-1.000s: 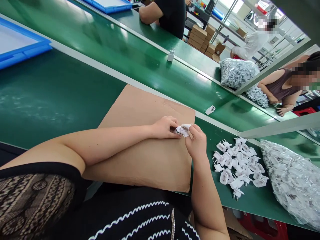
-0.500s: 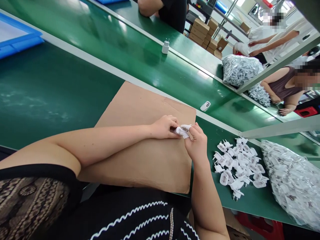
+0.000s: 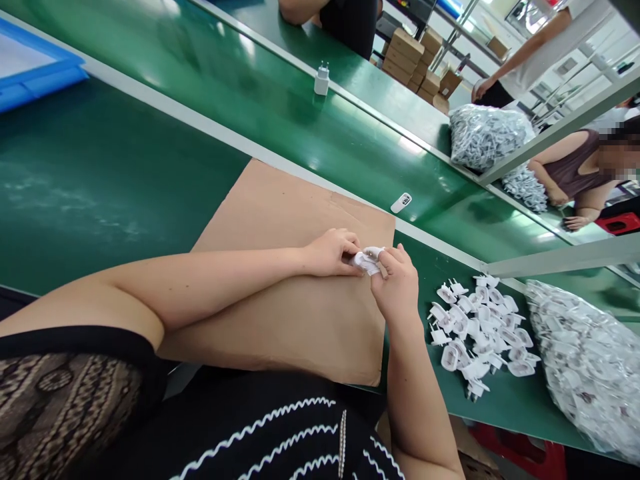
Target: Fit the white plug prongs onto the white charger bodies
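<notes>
Over the sheet of brown cardboard [image 3: 300, 320], my two hands meet near its right edge. My left hand [image 3: 334, 252] pinches a small white plastic charger housing [image 3: 367, 260] from the left. From the right, the fingers of my right hand [image 3: 397, 273] close on the same white part. Fingers cover much of it, and its exact shape is hard to make out. To the right of my right hand lies a loose pile of white plug housings [image 3: 480, 327], several with pins showing.
A clear bag of white parts [image 3: 585, 367] lies beyond the pile. On the green conveyor belt [image 3: 200, 73] are a white charger [image 3: 322, 79] and a white housing [image 3: 401, 203]. A blue tray [image 3: 45, 83] sits at left. Metal posts [image 3: 565, 253] cross the right side; co-workers sit opposite.
The charger and the housing on the belt have shifted left and slightly away. My hands stay nearly in place, still on the white part. A person in white in the background has changed posture.
</notes>
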`<state>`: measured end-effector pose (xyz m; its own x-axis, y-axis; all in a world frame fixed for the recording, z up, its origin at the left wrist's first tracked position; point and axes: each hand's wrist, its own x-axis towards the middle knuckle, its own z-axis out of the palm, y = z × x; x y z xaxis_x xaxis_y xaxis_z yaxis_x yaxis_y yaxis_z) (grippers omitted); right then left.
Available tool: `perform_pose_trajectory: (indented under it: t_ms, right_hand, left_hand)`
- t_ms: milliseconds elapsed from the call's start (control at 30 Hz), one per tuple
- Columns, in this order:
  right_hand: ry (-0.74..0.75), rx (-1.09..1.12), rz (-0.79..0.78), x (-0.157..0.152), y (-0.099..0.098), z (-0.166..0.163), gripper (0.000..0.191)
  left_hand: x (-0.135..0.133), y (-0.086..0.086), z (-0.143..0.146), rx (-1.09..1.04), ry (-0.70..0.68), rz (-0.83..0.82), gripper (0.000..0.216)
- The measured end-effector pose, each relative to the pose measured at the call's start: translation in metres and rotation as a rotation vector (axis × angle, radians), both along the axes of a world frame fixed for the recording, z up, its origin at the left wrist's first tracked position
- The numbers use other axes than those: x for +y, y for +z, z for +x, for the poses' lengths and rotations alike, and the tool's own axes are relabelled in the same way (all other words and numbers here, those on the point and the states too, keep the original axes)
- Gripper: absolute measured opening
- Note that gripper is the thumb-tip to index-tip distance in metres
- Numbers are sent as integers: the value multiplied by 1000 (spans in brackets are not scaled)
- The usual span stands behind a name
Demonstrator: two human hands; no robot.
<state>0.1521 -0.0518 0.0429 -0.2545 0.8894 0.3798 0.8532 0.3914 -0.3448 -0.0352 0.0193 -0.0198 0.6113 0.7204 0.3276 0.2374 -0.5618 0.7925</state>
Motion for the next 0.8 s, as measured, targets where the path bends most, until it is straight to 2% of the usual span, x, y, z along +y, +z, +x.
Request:
perform_pose_trajectory:
  t_ms: [333, 567, 700, 800]
  right_hand:
    - [39, -195, -25, 7, 16, -2, 32]
    - [18, -363, -67, 10, 28, -10, 24]
    - [-14, -322, -107, 11, 30, -7, 18]
    - [-12, -311, -67, 10, 27, -4, 19]
  left_hand:
    - [2, -2, 2, -3, 6, -10, 23]
    - [3, 0, 2, 41, 11, -23, 20]
    - [3, -1, 1, 25, -3, -25, 23]
    - [4, -2, 2, 21, 10, -19, 24]
